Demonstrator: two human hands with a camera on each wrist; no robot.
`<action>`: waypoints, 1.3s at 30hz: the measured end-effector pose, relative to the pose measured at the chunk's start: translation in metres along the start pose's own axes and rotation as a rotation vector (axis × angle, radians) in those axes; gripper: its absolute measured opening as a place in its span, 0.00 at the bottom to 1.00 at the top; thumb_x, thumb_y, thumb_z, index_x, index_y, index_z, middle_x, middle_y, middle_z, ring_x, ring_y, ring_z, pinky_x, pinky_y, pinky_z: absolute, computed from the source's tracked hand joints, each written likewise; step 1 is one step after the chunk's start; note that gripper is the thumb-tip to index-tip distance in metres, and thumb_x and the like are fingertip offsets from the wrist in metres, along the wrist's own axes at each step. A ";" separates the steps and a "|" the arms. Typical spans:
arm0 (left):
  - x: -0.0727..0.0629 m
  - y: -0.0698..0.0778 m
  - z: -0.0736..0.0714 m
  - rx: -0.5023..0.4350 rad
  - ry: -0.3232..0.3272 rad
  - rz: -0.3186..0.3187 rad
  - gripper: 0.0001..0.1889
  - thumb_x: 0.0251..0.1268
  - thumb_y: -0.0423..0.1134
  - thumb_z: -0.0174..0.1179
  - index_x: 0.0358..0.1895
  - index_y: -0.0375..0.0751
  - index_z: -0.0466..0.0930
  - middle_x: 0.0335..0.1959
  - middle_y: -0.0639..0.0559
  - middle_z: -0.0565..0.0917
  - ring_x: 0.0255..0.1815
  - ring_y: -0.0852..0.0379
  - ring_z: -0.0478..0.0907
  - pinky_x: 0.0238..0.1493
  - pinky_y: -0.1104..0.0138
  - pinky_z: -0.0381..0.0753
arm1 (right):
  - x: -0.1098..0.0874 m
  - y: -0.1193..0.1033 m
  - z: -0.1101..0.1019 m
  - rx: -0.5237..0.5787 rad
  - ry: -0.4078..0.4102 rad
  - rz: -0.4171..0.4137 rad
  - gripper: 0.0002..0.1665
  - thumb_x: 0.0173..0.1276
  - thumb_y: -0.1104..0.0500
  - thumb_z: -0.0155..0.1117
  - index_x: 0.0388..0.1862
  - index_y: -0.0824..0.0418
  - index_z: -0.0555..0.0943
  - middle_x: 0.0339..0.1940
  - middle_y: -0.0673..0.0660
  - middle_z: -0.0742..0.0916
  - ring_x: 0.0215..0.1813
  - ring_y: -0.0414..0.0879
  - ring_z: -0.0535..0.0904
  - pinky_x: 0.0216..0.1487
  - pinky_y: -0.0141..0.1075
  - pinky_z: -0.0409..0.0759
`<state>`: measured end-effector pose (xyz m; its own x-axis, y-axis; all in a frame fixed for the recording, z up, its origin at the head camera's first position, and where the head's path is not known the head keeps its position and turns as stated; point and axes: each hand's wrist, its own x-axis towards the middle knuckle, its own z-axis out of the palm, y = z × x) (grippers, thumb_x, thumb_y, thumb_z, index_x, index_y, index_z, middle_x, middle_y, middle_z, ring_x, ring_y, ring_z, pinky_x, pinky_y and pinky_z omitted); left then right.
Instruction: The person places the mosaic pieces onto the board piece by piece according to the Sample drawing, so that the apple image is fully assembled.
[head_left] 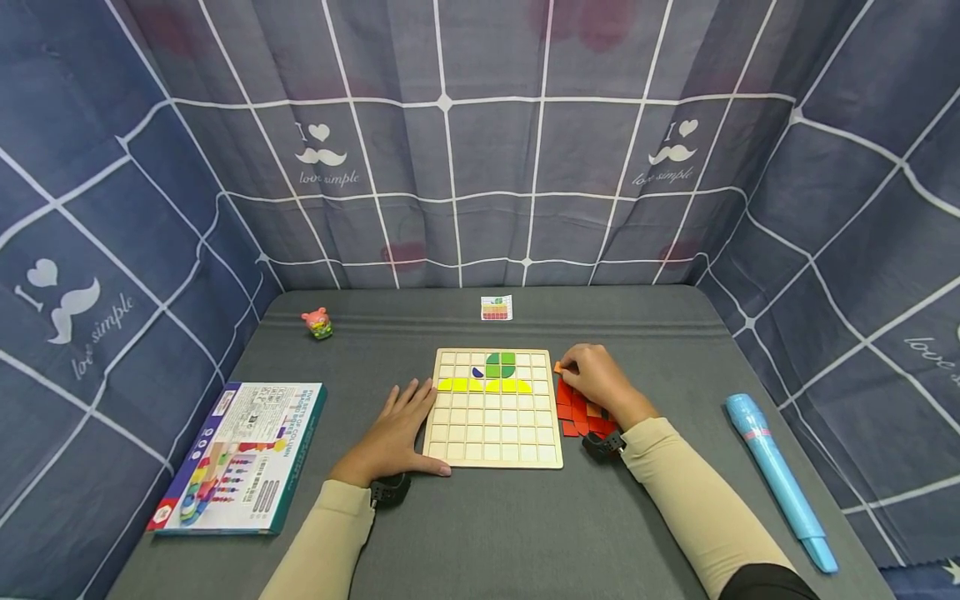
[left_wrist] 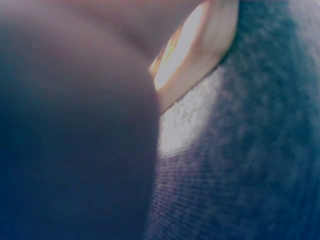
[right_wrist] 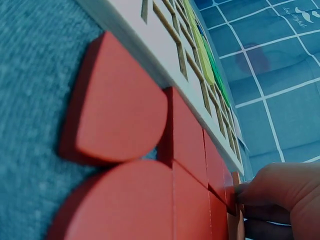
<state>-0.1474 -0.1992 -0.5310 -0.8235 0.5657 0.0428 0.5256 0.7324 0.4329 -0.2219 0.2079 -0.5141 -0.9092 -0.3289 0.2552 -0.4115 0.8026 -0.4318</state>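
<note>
A wooden grid board (head_left: 495, 460) lies flat, with green tiles (head_left: 501, 365), a small navy tile (head_left: 477, 372) and a row of yellow tiles (head_left: 483, 385) in its upper cells. My left hand (head_left: 401, 429) rests at the board's left edge, fingers spread and thumb by the near corner. Just off the upper right edge, my right hand (head_left: 600, 379) pinches an orange tile (head_left: 558, 367) between thumb and fingers. Beneath that hand lies a cluster of red tiles (head_left: 573, 408), some round-edged, as the right wrist view shows. The left wrist view is mostly blocked and blurred.
Behind the board lies a small pattern card (head_left: 497, 308). A pink-headed toy figure (head_left: 318, 323) stands at the back left, and a boxed set (head_left: 240, 458) lies at the left. On the right is a light-blue tube (head_left: 780, 479). Patterned curtains (head_left: 487, 150) enclose the grey table.
</note>
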 end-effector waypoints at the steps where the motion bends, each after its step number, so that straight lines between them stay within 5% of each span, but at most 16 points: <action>1: 0.000 0.000 0.000 0.000 -0.001 -0.001 0.76 0.41 0.82 0.71 0.86 0.35 0.47 0.86 0.39 0.48 0.85 0.38 0.40 0.80 0.41 0.33 | 0.000 0.000 0.000 0.002 0.003 0.011 0.06 0.65 0.66 0.77 0.41 0.66 0.91 0.42 0.60 0.90 0.47 0.56 0.87 0.51 0.50 0.85; 14: 0.000 0.001 0.000 -0.006 -0.004 -0.015 0.76 0.41 0.82 0.71 0.86 0.36 0.46 0.86 0.40 0.48 0.85 0.39 0.40 0.80 0.43 0.32 | 0.005 -0.014 -0.003 0.050 0.056 0.064 0.08 0.67 0.65 0.75 0.44 0.66 0.91 0.44 0.59 0.89 0.45 0.53 0.85 0.48 0.47 0.85; 30: 0.000 0.003 -0.001 -0.009 -0.001 -0.006 0.75 0.42 0.79 0.74 0.86 0.35 0.47 0.86 0.39 0.48 0.85 0.38 0.40 0.80 0.42 0.32 | 0.021 -0.058 0.019 0.140 0.045 -0.106 0.04 0.70 0.67 0.74 0.42 0.64 0.91 0.44 0.56 0.89 0.46 0.52 0.87 0.48 0.43 0.88; 39: 0.000 0.004 -0.003 0.009 -0.010 -0.016 0.75 0.42 0.82 0.71 0.86 0.35 0.48 0.86 0.39 0.49 0.85 0.37 0.40 0.80 0.40 0.33 | 0.026 -0.089 0.040 0.133 -0.027 -0.183 0.04 0.72 0.63 0.73 0.43 0.61 0.91 0.43 0.52 0.88 0.46 0.46 0.86 0.47 0.37 0.86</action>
<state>-0.1461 -0.1976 -0.5268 -0.8299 0.5573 0.0267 0.5140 0.7450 0.4252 -0.2109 0.1080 -0.5033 -0.8194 -0.4775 0.3171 -0.5726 0.6564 -0.4912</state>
